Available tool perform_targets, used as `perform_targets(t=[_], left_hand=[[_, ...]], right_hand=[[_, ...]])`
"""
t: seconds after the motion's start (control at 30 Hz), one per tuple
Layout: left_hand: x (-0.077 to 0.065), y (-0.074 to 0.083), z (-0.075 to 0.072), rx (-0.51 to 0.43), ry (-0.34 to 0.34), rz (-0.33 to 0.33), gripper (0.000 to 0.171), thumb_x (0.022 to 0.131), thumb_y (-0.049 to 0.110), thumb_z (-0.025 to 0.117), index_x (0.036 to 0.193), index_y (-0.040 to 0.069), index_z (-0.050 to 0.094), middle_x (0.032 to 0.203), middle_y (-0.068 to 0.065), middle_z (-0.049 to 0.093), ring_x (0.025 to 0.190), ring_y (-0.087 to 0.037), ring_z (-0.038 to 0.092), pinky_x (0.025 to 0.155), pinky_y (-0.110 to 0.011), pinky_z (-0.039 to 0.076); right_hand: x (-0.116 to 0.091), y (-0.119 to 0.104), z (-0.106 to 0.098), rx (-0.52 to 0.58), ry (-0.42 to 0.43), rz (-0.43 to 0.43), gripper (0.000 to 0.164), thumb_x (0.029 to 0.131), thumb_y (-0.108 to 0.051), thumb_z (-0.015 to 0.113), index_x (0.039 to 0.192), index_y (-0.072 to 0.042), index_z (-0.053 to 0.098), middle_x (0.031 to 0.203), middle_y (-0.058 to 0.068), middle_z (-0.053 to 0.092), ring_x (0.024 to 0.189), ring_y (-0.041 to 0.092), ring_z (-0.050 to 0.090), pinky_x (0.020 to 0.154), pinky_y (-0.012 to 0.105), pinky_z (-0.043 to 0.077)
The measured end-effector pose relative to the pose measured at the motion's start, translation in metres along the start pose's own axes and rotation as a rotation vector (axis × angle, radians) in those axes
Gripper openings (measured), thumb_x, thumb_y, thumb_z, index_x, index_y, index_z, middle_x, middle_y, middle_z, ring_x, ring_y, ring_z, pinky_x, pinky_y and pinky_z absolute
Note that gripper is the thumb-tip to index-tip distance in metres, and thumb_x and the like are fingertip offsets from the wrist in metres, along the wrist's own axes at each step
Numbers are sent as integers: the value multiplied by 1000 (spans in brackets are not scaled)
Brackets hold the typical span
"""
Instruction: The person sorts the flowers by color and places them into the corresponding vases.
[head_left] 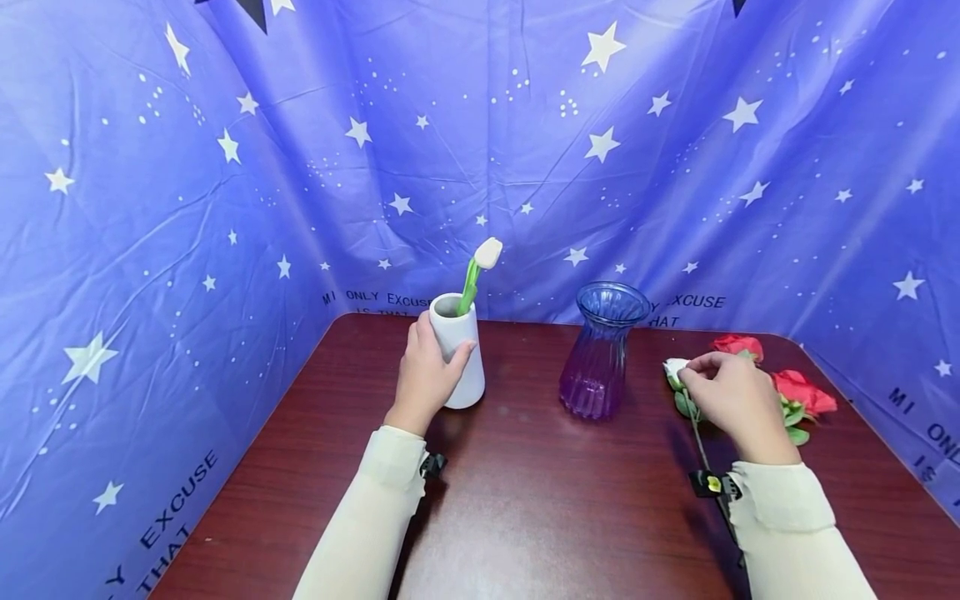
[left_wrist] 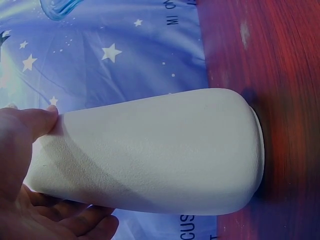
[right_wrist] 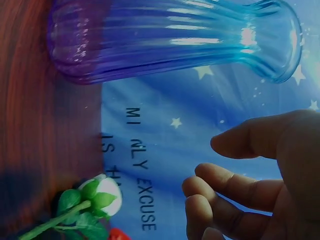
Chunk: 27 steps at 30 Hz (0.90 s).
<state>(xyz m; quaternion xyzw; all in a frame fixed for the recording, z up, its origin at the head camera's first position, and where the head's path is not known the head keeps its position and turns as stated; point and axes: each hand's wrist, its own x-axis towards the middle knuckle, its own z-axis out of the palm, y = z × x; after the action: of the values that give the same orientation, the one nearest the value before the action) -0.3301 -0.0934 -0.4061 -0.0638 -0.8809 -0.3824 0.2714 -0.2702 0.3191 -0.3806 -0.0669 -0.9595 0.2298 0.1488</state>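
Our left hand [head_left: 425,371] grips the white vase [head_left: 468,379], which a tug might tip; our right hand [head_left: 738,406] hangs empty near the white rose [head_left: 672,367].

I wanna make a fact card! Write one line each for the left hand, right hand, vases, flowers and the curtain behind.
Left hand: the left hand grips the white vase
Right hand: the right hand is near the white rose, holding nothing
Vases: white one holds a white tulip; blue-purple glass vase has no flowers
Flowers lying on table: white rose, two red roses
Curtain: blue curtain, stars, black letters
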Motion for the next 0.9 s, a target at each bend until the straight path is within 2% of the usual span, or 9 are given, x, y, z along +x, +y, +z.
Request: perform_targets(t=[0.17,0.37,0.67,0.9], left_hand=[[0,1,-1,4,6,1,80,90,43,78,149,5,39,126,-17,56,101,-42,67,86,-57,56],[0,1,0,6,-2,-5,80,90,44,78,149,6,39,127,-17,55,102,-42,67,87,-57,56],[-1,-1,0,5,11,3,79,90,43,78,148,5,40,125,-18,56,101,-42,66,85,-57,56],[-1,-1,0,3,4,5,80,90,43,78,149,6,39,125,-17,56,101,-42,66,86,-57,56]], right_hand=[[3,9,6,-15,-38,22,32,94,-38,63,106,-10,73,93,14,73,74,28,62,54,32,40],[5,15,8,-20,-56,35,37,93,-40,65,108,-7,73,92,17,73,76,32,64,55,34,41],[9,32,22,-41,-142,27,36,91,-37,70,102,-3,73,95,19,73,83,39,65,63,44,48],[9,37,25,-63,-167,31,30,90,-38,71,90,-8,74,83,11,71,76,34,63,58,37,43]])
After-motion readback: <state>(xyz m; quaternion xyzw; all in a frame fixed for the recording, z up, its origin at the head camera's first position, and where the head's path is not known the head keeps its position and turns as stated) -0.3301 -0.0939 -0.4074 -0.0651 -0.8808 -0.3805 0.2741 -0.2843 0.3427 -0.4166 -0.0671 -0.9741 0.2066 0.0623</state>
